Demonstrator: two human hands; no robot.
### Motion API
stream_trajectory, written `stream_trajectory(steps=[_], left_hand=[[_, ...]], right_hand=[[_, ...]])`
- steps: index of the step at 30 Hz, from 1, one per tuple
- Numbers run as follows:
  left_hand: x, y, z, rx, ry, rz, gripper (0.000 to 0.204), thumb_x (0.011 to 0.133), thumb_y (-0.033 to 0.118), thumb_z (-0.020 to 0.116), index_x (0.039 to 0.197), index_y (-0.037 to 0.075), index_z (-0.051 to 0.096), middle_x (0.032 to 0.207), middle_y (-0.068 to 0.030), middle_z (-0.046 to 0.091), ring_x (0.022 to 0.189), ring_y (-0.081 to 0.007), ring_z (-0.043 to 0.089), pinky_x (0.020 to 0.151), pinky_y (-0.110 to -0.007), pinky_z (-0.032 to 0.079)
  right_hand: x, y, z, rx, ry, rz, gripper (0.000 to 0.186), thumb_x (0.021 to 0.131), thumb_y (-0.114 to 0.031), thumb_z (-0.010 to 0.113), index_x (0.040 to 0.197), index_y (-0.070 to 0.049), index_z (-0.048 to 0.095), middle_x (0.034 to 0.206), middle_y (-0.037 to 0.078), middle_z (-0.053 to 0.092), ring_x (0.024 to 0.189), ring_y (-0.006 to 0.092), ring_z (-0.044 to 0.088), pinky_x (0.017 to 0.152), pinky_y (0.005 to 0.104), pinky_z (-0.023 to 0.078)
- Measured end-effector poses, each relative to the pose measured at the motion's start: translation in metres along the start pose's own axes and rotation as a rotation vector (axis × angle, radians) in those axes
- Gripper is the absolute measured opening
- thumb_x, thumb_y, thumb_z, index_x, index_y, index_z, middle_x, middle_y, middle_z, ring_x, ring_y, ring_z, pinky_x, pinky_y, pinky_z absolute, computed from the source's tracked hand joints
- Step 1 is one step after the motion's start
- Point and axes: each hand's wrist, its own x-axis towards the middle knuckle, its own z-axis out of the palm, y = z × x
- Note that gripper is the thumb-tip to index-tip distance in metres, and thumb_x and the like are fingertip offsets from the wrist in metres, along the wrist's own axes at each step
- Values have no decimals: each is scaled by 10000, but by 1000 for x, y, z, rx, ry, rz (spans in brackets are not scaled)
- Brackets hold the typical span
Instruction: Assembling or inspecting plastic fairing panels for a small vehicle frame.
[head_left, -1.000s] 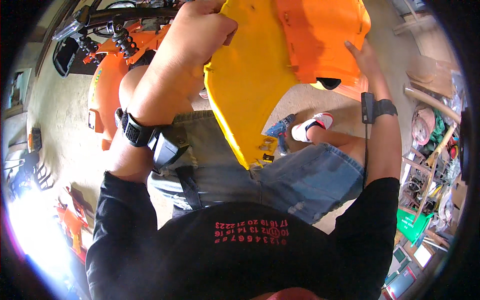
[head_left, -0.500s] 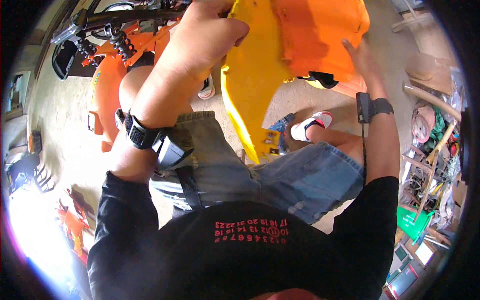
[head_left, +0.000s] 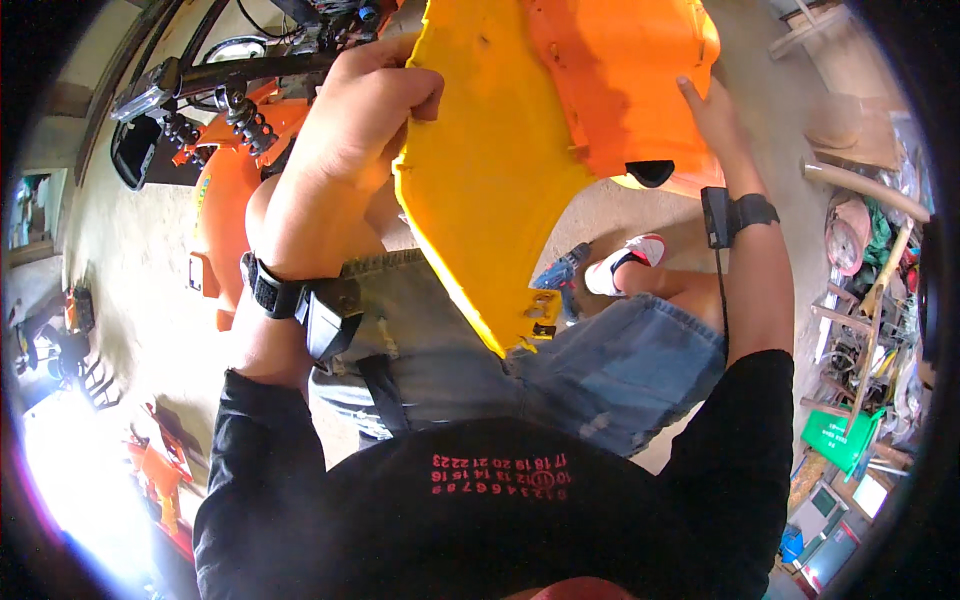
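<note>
A large plastic body panel, part yellow (head_left: 495,170) and part orange (head_left: 620,85), is held up in front of me above my lap. I cannot tell whether its two colours are one piece or two joined ones. My left hand (head_left: 385,100) is closed on the yellow part's left edge, thumb on the near face. At the orange part's right edge, my right hand (head_left: 715,120) grips with the thumb in front; its other fingers are hidden. The yellow part narrows to a tip with small cutouts over my shorts. A black piece (head_left: 655,173) shows at the orange part's lower edge.
A partly stripped orange vehicle (head_left: 225,200) with black shock absorbers stands at the left. Between my legs a blue power tool (head_left: 563,270) rests on the floor. Clutter, including a green container (head_left: 842,440) and a cardboard tube (head_left: 865,190), lines the right side. Orange parts (head_left: 165,470) lie lower left.
The panel has come toward me and a little left, and its yellow face has turned into fuller view. Both hands have moved with it, keeping their hold.
</note>
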Motion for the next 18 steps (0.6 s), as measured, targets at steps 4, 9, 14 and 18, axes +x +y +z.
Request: stream_trajectory(steps=[4, 9, 14, 18], left_hand=[[4, -5, 12, -301, -76, 38, 336, 776, 28, 505, 1089, 7, 625, 642, 10, 551, 465, -59, 454, 435, -200, 356], [2, -5, 7, -231, -32, 45, 298, 799, 36, 509, 1073, 13, 623, 660, 10, 559, 447, -47, 445, 391, -192, 322], [1, 5, 7, -198, 27, -23, 275, 818, 31, 485, 1059, 14, 617, 664, 7, 553, 456, -49, 458, 385, -194, 317], [2, 2, 13, -315, -11, -34, 304, 822, 24, 473, 1091, 13, 613, 668, 6, 554, 467, -54, 474, 391, -192, 328]], right_hand=[[10, 32, -3, 225, -3, -40, 593, 922, -518, 511, 1248, -24, 547, 1173, 227, 615, 1101, 399, 574, 920, 453, 450], [-3, -38, -13, -273, -82, 210, 653, 916, -548, 497, 1279, -5, 498, 1115, 296, 607, 1061, 430, 582, 884, 490, 472], [2, -27, 10, -204, 23, 123, 686, 913, -551, 500, 1237, 53, 480, 1017, 323, 621, 966, 458, 610, 817, 510, 494], [9, -17, 16, -218, 75, 121, 665, 914, -541, 505, 1204, 57, 495, 970, 321, 633, 926, 466, 619, 797, 516, 498]])
